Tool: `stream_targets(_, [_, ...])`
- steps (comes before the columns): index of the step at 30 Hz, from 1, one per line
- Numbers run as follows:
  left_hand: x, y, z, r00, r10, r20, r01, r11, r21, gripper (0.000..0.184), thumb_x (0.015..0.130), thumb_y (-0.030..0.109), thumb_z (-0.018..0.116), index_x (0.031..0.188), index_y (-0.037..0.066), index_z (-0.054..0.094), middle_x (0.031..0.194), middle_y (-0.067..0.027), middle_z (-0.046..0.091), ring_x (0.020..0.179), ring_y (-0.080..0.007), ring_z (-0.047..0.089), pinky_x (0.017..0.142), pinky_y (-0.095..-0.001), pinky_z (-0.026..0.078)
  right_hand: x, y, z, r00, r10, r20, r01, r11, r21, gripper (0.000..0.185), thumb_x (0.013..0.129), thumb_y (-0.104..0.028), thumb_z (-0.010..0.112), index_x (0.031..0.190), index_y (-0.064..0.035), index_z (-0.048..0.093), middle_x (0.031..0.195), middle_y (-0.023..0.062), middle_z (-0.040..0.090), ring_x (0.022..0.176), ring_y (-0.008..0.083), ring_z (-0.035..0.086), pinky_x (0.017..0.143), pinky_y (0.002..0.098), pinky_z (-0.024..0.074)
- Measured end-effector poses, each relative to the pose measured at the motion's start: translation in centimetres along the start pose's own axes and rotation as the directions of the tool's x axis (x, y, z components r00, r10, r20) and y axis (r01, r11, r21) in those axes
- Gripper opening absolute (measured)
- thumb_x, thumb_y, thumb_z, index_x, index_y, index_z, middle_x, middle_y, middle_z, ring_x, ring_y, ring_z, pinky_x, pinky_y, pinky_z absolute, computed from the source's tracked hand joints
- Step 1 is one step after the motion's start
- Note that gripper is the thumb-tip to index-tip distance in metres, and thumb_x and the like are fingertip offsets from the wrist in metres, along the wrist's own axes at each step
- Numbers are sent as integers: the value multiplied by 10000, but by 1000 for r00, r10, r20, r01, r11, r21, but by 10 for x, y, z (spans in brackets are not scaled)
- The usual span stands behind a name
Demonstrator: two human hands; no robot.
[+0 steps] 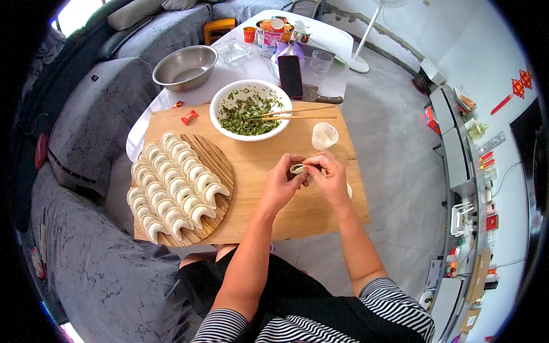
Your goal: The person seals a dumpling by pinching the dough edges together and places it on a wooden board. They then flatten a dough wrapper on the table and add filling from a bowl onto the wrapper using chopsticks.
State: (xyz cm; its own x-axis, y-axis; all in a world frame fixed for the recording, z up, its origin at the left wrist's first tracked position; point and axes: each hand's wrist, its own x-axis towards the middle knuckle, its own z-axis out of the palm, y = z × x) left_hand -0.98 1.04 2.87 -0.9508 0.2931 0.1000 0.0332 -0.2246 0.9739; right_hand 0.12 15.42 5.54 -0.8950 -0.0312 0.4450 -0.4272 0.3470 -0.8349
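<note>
Between my two hands is a dumpling (pixel 298 168), its pale wrapper partly folded over. My left hand (pixel 282 182) grips it from the left, fingers curled round it. On the other side my right hand (pixel 327 174) pinches the wrapper's edge. A white bowl (pixel 215 116) of chopped green filling (pixel 246 114) stands beyond them, with chopsticks (pixel 303 113) resting across its right rim. Several rows of finished dumplings (pixel 171 186) lie on a round wooden board (pixel 225 201) at the left. A small translucent cup (pixel 325 136) sits just past my right hand.
Everything rests on a large wooden board (pixel 251 214). Behind it are a steel basin (pixel 184 68), a phone (pixel 290 76), a cleaver (pixel 320 97), a drinking glass (pixel 321 63) and a tin (pixel 267 43). A red wrapper (pixel 189 117) lies left of the bowl. A grey sofa (pixel 94 123) borders the left.
</note>
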Motion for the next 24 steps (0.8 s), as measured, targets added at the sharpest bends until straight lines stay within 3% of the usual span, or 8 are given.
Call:
stream_targets(7, [0, 1, 0, 1000, 12, 19, -12, 1000, 8, 269, 829, -54, 602, 1074, -9, 498, 914, -67, 597, 698, -107, 602, 551, -212, 459, -1, 1, 1, 999, -33, 23, 37, 980, -198, 76, 778, 19, 626, 852, 15, 610, 809, 100, 579, 727, 193, 575, 620, 295, 459])
stream_targets(11, [-1, 4, -1, 1000, 3, -13, -3, 1000, 4, 279, 824, -54, 607, 1076, -4, 500, 922, -65, 596, 678, -102, 600, 540, -208, 453, -1, -2, 1, 1000, -12, 27, 13, 999, -50, 62, 791, 18, 615, 852, 22, 607, 805, 102, 577, 725, 193, 576, 622, 294, 459])
stream_targets(13, [0, 3, 0, 999, 18, -31, -18, 1000, -10, 276, 808, -71, 608, 1059, -33, 501, 843, -80, 617, 656, -105, 613, 540, -224, 465, 0, -2, 1, 999, -46, 0, 46, 999, 4, 59, 791, 27, 612, 850, 23, 605, 813, 101, 576, 717, 189, 572, 618, 291, 455])
stream_targets(16, [0, 3, 0, 1000, 23, 6, -23, 999, 34, 285, 821, -51, 610, 1078, -4, 495, 926, -66, 597, 657, -102, 599, 528, -204, 449, 2, -13, 0, 998, -9, 68, 10, 1000, -23, 70, 799, 26, 608, 868, 16, 613, 829, 98, 576, 715, 188, 574, 616, 287, 456])
stream_targets(20, [0, 5, -1, 999, 8, 33, -10, 999, 47, 293, 818, -66, 605, 1081, -7, 490, 923, -70, 595, 665, -103, 597, 537, -208, 459, 2, 1, 0, 996, -6, 86, 15, 995, -99, 103, 799, 17, 613, 900, 6, 623, 850, 97, 579, 723, 187, 582, 620, 292, 464])
stream_targets(22, [2, -2, -2, 999, 39, 28, -38, 999, -13, 296, 815, -85, 594, 1080, -9, 487, 915, -72, 594, 672, -101, 594, 547, -217, 470, 1, 3, 3, 995, -83, 50, 91, 976, -199, 96, 807, 4, 603, 902, 3, 616, 834, 102, 568, 715, 202, 579, 621, 304, 469])
stream_targets(24, [2, -4, -3, 999, 30, 18, -30, 999, -18, 299, 814, -95, 587, 1083, -11, 485, 912, -73, 594, 676, -100, 590, 552, -221, 474, 1, -4, 3, 997, -55, 44, 62, 985, -160, 80, 806, 6, 593, 885, 4, 606, 825, 105, 561, 707, 219, 571, 628, 313, 469])
